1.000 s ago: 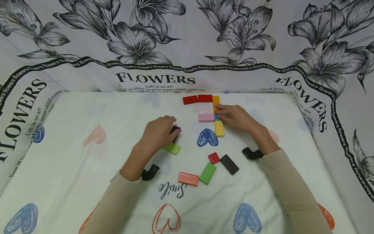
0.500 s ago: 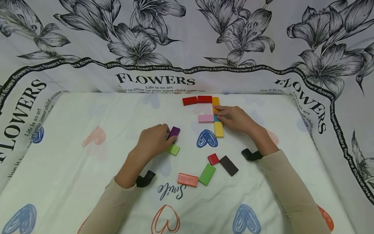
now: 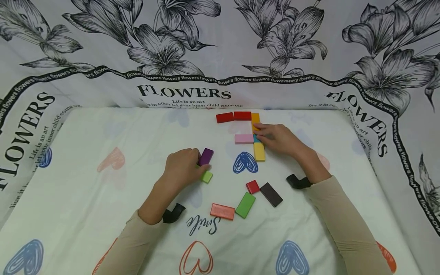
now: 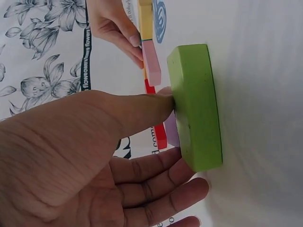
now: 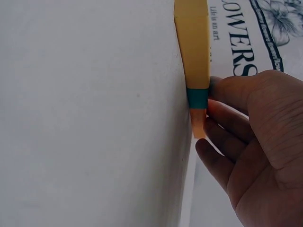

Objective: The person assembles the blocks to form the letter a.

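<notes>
On the cloth-covered desk, the relaxed right hand touches the orange oblong block and small blue block. The left hand is at the purple oblong block and light green oblong block; whether it grips either, I cannot tell

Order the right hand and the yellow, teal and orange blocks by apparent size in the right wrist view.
1. Right hand
2. Yellow block
3. Teal block and orange block look about alike; I won't rank them.
</notes>
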A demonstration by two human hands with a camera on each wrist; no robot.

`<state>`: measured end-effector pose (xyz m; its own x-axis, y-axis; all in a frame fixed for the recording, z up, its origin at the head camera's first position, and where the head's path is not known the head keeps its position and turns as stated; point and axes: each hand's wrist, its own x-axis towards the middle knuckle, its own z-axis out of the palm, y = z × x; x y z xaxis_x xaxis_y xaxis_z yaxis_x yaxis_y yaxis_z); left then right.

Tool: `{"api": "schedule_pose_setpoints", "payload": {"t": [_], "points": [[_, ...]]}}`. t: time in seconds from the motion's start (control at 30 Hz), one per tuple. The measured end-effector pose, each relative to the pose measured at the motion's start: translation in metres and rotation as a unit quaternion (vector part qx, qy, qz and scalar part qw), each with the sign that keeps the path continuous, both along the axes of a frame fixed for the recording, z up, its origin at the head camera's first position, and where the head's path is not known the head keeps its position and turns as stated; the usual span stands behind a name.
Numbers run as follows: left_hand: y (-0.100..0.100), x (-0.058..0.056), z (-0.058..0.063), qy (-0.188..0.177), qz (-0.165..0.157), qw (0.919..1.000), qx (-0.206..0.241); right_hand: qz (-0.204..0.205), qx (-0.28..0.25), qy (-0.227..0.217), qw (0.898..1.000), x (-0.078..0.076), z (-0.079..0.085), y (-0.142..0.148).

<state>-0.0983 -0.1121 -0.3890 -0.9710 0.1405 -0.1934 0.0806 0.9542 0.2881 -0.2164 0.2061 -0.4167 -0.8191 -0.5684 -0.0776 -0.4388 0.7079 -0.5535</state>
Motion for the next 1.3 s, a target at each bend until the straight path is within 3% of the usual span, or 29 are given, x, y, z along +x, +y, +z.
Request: {"api": "schedule_pose_setpoints", "payload": {"t": [0.33, 0.87, 1.3], "points": [[-0.004, 0.001, 0.004, 0.008, 0.018, 0.9997, 0.012, -0.001, -0.003, -0.002, 1.000, 0.000, 0.002, -0.001], [-0.006, -0.004, 0.003, 0.029, 0.014, 0.9992, 0.025, -0.013, -0.003, 0.002, 1.000, 0.002, -0.001, -0.001], [0.013, -0.027, 0.012, 0.004, 0.018, 0.9988, 0.044, -0.007, -0.005, 0.005, 1.000, 0.001, -0.001, 0.001]]}}
